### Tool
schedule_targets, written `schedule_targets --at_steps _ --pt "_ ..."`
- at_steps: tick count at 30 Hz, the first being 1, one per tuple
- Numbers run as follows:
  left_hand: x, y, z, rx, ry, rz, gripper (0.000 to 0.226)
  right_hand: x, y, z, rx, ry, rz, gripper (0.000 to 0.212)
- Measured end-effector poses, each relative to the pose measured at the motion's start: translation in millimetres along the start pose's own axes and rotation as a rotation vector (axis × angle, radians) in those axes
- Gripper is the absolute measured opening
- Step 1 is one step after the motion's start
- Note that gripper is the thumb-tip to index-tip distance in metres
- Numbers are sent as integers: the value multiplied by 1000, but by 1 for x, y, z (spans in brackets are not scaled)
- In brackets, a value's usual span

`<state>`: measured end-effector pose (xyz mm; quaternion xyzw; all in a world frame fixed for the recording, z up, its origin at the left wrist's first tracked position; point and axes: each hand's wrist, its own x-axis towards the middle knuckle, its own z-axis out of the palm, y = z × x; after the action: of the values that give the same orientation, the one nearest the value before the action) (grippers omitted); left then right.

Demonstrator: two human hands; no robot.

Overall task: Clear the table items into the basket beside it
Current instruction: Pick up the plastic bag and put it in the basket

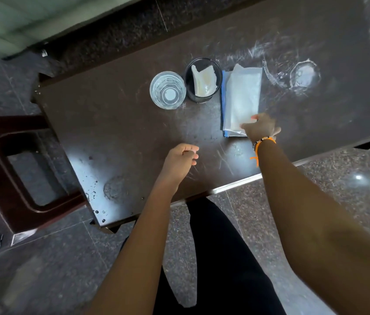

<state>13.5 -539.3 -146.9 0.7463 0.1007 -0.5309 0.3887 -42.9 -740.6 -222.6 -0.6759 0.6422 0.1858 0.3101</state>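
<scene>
Head view: right hand (260, 127) pinches the pouch (241, 98) beside the cup (203, 79); lift it flat off the desk (115, 123), left hand (183, 156) loosely curled, empty.

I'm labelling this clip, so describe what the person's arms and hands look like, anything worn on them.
Both forearms are bare, with no sleeves showing. The right hand has a beaded bracelet and an orange thread band at the wrist, its loose end hanging. The left hand and its wrist carry nothing. No gloves; rings can't be told.
</scene>
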Motion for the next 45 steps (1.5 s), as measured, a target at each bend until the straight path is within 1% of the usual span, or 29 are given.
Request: schedule_targets --at_steps 1,3,5,7,9,10,12,14,16,17,18,20,22,24,25,26,28,29,31,32,35,36,38,40,43,45 --pt "0 -1 -1 0 1 -8 28 -3 -1 4 43 -21 3 50" --pt "0 -3 -3 -3 4 -17 28 -11 -4 13 119 10 -12 62" --pt "1 -6 -7 -5 11 -17 27 -19 -10 22 111 70 -9 76" --pt "1 -11 -13 -10 19 -18 25 -24 -15 28 90 106 48 86" --pt "1 -17 -19 -28 36 -22 24 -22 -16 30 80 130 100 88" --pt "0 -20 -22 -43 46 -27 23 -22 -16 30 69 114 110 83" --pt "-2 -26 -27 -82 62 -40 22 -22 -13 33 139 3 77 61" --pt "-5 -31 -30 -129 73 -58 23 -35 -12 38 328 -114 35 36" --pt "-10 -34 -31 -177 92 -70 20 -57 -12 47 550 -222 74 21" --pt "-13 -37 -33 -194 110 -73 19 -72 -12 53 664 -300 106 18" --pt "-15 -37 -33 -199 129 -77 22 -86 -12 57 756 -378 128 22" --pt "-20 -42 -41 -221 147 -100 43 -117 -10 67 860 -507 119 29" --pt "-27 -50 -56 -278 109 -151 68 -149 -5 73 873 -651 69 28" --pt "-34 -63 -74 -329 74 -213 84 -179 -4 77 820 -783 14 29" --pt "-39 -71 -85 -371 70 -227 83 -193 -4 79 780 -846 -14 30" --pt "-44 -78 -97 -447 70 -211 76 -205 -4 82 734 -912 -39 31" --pt "-57 -94 -121 -663 100 -103 53 -226 -10 89 626 -1025 -65 34" --pt "-63 -102 -133 -756 136 -46 47 -234 -14 93 566 -1057 -72 34" --pt "-74 -119 -159 -896 251 29 42 -251 -24 104 480 -1076 -85 30" --pt "-78 -127 -172 -954 318 46 38 -260 -32 112 486 -1066 -79 26" --pt "-90 -150 -212 -1135 465 61 27 -291 -58 137 616 -968 -23 20" --pt "-94 -157 -225 -1196 508 78 28 -302 -65 147 618 -980 -37 18" --pt "-102 -168 -250 -1301 594 116 35 -329 -80 167 573 -1059 -94 18" --pt "-109 -174 -275 -1370 661 143 45 -355 -97 186 539 -1105 -173 25" --pt "-123 -186 -320 -1434 701 242 49 -401 -134 220 506 -1002 -351 31" --pt "-130 -183 -338 -1386 687 330 49 -417 -157 231 551 -909 -427 34"
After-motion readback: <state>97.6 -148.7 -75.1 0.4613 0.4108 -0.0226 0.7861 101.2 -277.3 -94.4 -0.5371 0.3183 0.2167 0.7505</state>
